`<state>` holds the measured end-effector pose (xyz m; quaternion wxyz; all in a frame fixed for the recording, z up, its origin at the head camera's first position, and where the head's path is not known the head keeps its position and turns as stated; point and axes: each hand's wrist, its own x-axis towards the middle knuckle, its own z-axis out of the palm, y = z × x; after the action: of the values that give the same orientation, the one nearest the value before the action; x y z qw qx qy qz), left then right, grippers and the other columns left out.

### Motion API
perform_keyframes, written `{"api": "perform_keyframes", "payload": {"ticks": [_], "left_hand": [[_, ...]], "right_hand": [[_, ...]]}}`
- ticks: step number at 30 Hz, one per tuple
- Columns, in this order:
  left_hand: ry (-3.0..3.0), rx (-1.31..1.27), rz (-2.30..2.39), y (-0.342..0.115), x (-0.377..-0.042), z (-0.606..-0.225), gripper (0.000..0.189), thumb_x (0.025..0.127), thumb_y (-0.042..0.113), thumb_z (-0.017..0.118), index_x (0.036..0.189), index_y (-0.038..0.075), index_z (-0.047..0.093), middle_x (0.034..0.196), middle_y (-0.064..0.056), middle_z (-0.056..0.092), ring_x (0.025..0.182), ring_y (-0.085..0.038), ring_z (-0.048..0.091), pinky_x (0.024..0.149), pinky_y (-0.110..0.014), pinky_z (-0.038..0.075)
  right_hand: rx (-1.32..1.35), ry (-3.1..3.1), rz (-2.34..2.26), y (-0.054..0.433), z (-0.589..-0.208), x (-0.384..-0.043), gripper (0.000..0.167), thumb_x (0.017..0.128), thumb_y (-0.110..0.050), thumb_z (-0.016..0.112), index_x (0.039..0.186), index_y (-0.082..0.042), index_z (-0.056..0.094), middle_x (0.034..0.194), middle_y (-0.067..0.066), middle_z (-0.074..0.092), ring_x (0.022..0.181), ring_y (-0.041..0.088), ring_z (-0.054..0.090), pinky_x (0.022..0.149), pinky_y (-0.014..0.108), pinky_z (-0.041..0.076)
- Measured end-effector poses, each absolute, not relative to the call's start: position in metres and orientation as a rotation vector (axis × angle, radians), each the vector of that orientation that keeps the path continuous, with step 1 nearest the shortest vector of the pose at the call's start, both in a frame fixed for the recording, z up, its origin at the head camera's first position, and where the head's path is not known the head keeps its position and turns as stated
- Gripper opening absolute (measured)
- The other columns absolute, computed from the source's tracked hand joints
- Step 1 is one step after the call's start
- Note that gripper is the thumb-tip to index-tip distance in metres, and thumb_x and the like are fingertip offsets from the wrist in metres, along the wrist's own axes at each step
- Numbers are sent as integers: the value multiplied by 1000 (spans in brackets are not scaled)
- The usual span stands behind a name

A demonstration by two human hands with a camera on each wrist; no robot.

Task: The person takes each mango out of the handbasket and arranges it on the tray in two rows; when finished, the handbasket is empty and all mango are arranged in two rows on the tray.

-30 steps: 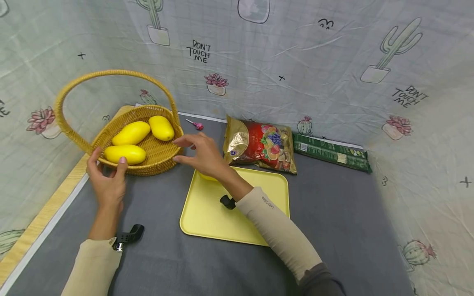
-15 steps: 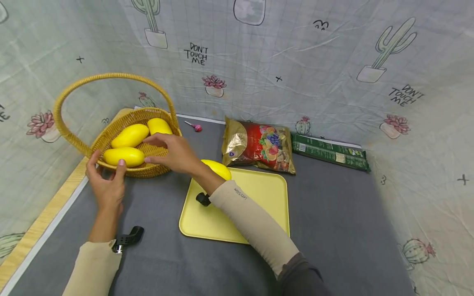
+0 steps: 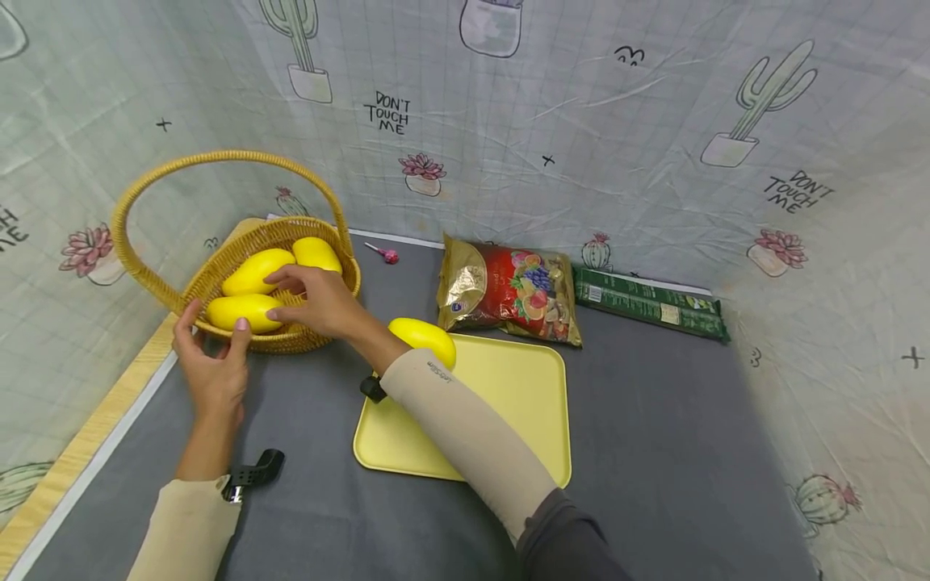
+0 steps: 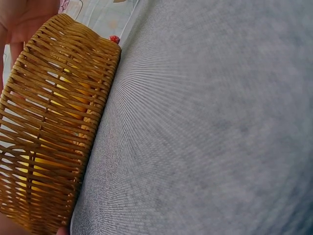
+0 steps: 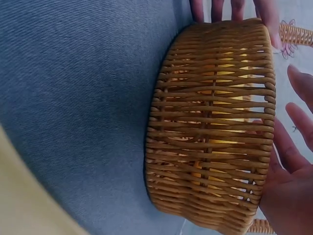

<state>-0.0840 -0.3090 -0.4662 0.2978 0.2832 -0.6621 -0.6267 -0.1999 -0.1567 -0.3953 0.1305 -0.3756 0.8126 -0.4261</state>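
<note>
A wicker basket (image 3: 294, 343) with a tall arched handle stands at the left, holding three yellow mangoes: one in front (image 3: 236, 311), one behind it (image 3: 256, 273) and one at the back right (image 3: 317, 253). My left hand (image 3: 211, 375) grips the basket's front left rim, thumb over the edge and fingers along the outer wall. Over the basket's near side reaches my right hand (image 3: 320, 303), thumb at the front mango's right end and bent fingers spread above it. In the right wrist view those fingers (image 5: 288, 147) stand apart, past the rim.
Another mango (image 3: 427, 339) lies on the back left corner of a yellow tray (image 3: 508, 403), partly behind my right forearm. Along the back wall are a lollipop (image 3: 390, 256), a red and gold candy bag (image 3: 508, 290) and a long green packet (image 3: 650, 305).
My right hand has moved left from beside the basket to over the front mango, uncovering the mango on the tray. My left hand stays at the rim.
</note>
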Motion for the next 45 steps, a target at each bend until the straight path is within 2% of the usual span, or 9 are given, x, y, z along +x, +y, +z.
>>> {"api": "perform_keyframes", "payload": {"ticks": [4,11,18,28,35,45], "left_hand": [[-1765,755,-1660,-309,-85,-468,70,98,21,73,159,35,41,170,7,26,160,-20,22,129,-49,27],[-1767,774,-1662,-309,-82,-467,70,99,22,73,159,35,40,170,8,25,161,-20,20,130,-50,26],[-1801,795,-1641,-310,-78,-465,70,100,23,72,160,35,37,172,8,23,162,-22,19,131,-51,25],[-1799,768,-1639,-308,-82,-467,70,100,22,72,160,35,38,171,9,26,162,-21,20,130,-52,26],[-1784,772,-1647,-308,-82,-466,71,100,21,73,160,35,38,171,10,26,162,-19,19,130,-52,25],[-1778,763,-1643,-309,-82,-467,70,99,21,73,159,35,40,171,9,26,162,-20,20,129,-53,26]], "right_hand": [[-1041,2399,-1163,-163,-394,-202,49,92,-31,84,138,-20,69,135,-4,73,122,11,65,98,13,48],[-1002,2389,-1072,-179,-394,-206,49,93,-34,82,139,-24,68,136,-6,72,127,10,64,99,15,48],[-923,2376,-1063,-193,-394,-210,49,91,-34,85,136,-27,70,132,-7,73,123,9,64,94,17,49],[-948,2433,-944,-196,-402,-212,49,90,-38,84,136,-28,69,130,-8,71,120,7,63,94,17,50],[-955,2460,-850,-205,-404,-211,51,90,-38,84,138,-29,69,133,-10,71,122,5,62,97,15,49],[-1000,2515,-789,-208,-406,-210,48,92,-33,83,138,-28,69,132,-11,71,122,5,62,101,15,47]]}}
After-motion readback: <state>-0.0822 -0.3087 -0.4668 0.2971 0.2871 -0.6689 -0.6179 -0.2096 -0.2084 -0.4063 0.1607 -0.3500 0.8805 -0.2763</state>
